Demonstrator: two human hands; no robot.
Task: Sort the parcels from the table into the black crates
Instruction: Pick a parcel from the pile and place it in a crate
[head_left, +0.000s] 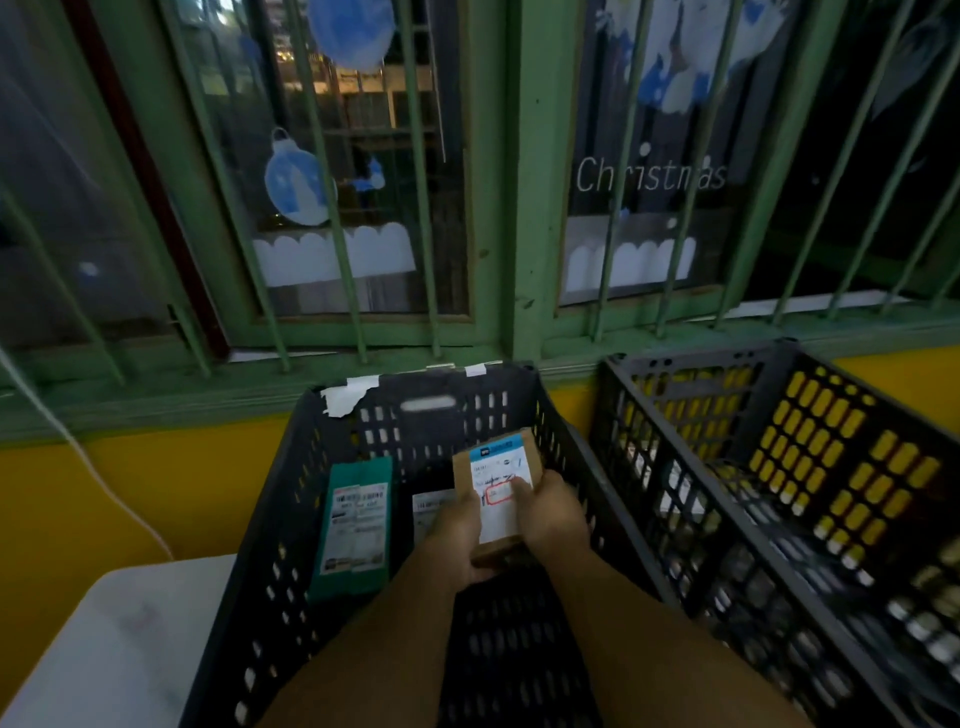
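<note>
parcels are what this sorting is about, and one brown cardboard parcel (498, 493) with a white and blue label sits between both hands, held above the inside of the nearer black crate (291, 499). the left hand (457, 525) grips its left edge and underside, fingers curled beneath and thumb on the label side; the right hand (553, 512) grips the right edge, its thumb pressing onto the label by a red-outlined box. the parcel's long axis runs away from the person, toward the crate's far wall, with its far end tipped up a little. directly below and to the left, a green parcel (356, 525) leans along the crate's left wall, and a white-labelled parcel (431, 512) lies just left of the left hand, partly hidden. free floor in the crate seems to lie straight under the hands and toward the person, so the coming move is probably a short lowering, both hands about equally near. a second black crate (769, 499) stands just to the right, and a pale counter (119, 639) corner shows at the lower left.
</note>
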